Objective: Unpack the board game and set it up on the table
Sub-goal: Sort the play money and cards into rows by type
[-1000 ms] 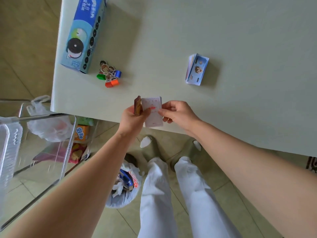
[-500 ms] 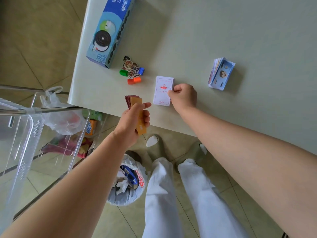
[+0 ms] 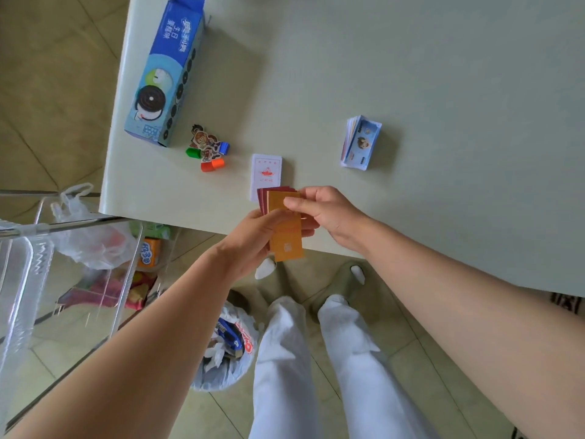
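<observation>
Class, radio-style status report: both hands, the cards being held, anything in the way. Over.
Left hand grips orange and red cards. Right hand pinches their top edge. White deck on table just beyond; nothing blocking.

Soft, even daylight; faint shadows fall right of objects on the table (image 3: 411, 74). Wide-angle bending at edges, slight overall softness.
</observation>
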`<action>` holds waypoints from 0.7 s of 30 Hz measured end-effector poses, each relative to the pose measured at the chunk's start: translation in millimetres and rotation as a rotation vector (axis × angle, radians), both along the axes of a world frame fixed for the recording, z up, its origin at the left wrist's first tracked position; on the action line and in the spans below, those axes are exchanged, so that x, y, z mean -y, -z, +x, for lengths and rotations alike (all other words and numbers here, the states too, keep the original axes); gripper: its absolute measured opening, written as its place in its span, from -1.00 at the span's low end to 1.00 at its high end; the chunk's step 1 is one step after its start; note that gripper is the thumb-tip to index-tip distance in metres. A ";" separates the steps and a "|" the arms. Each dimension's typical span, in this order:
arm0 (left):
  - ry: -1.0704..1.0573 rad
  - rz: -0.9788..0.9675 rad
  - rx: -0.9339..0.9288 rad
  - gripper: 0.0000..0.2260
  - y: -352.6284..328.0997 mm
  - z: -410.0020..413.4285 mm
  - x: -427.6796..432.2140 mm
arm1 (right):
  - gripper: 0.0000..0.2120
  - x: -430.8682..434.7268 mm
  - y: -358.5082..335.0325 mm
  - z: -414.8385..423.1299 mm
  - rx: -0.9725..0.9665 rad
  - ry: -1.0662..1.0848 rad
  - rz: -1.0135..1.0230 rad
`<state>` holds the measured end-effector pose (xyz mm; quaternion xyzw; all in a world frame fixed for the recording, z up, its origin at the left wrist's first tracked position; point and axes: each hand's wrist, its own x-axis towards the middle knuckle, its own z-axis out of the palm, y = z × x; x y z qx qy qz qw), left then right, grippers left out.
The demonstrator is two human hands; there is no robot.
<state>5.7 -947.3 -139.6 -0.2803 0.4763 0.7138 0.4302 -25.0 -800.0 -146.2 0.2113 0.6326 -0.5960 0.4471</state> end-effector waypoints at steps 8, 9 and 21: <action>-0.040 -0.102 0.001 -0.73 2.0 4.0 -42.7 | -0.79 -52.0 0.4 12.4 -0.044 0.160 0.042; -0.038 -0.123 -0.007 -0.73 0.7 5.0 -49.8 | -0.82 -58.1 0.1 16.3 -0.043 0.177 0.039; -0.042 -0.212 -0.062 -0.94 -3.7 17.3 -97.7 | -0.92 -95.4 0.2 45.0 0.011 0.456 0.003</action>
